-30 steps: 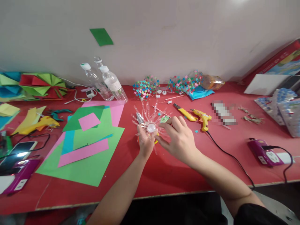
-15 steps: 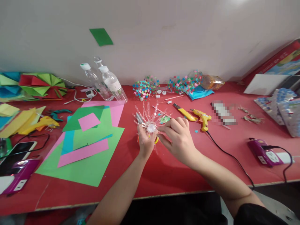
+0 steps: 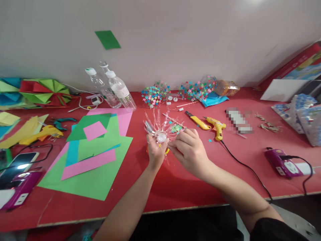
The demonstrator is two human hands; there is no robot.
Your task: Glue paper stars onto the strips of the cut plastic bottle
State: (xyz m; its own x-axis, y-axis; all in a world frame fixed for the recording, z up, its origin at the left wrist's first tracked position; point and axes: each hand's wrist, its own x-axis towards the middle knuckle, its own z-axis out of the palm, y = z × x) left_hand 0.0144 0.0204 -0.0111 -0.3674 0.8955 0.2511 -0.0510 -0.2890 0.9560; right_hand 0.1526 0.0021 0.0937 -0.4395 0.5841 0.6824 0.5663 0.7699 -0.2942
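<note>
A clear plastic bottle piece cut into fanned-out strips (image 3: 162, 137) is over the middle of the red table, its round whitish centre facing up. Fingers of my left hand (image 3: 156, 150) are closed on its near left side. My right hand (image 3: 189, 149) has thumb and fingers pinched together at the right edge, on one of the clear strips. Scissors (image 3: 167, 150) with yellow-and-orange handles lie beneath, mostly hidden by my left hand and the plastic; their blade shows at upper left. Small star sequins (image 3: 177, 128) lie just beyond my right hand.
Coloured paper sheets (image 3: 100, 180) lie on the left, with plastic bottles (image 3: 120, 88) behind. A yellow cutter (image 3: 198, 121) and corded glue gun (image 3: 216, 127) are to the right. Star-covered balls (image 3: 151, 95) stand near the wall. Purple power sockets (image 3: 283, 164) sit far right.
My right hand's fingers have curled in more tightly and shifted slightly left at the strip. My left hand and the plastic piece stay almost in place.
</note>
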